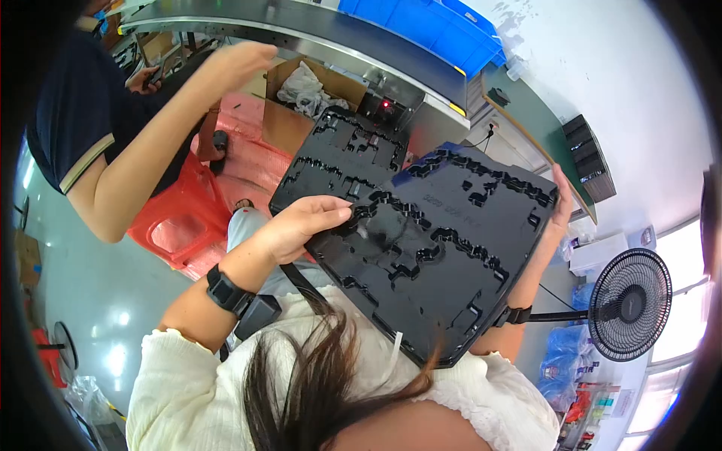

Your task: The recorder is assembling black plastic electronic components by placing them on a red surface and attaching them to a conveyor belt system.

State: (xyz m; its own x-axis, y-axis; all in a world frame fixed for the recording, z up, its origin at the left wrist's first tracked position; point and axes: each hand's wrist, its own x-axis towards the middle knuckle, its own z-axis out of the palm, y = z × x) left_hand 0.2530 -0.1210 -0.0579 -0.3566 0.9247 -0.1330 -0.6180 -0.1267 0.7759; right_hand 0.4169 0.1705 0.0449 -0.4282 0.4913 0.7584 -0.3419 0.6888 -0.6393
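Note:
A black moulded plastic tray (459, 301) with rows of shaped recesses is held tilted before my chest. My left hand (310, 224) grips its left edge, thumb on the upper face and the other fingers partly hidden. On the opposite side, my right hand (560, 204) is wrapped round the right edge; most of its fingers are behind the tray. A second black tray (342, 143) of similar shape lies just beyond the left side of the held one, partly covered by it.
A conveyor belt (301, 24) runs across the far side, with a blue crate (432, 34) behind it. Below sits a cardboard box (286, 124) with plastic bags. At left, a co-worker (83, 113) sits on a red stool (177, 229), forearm raised. A black fan (630, 304) stands right.

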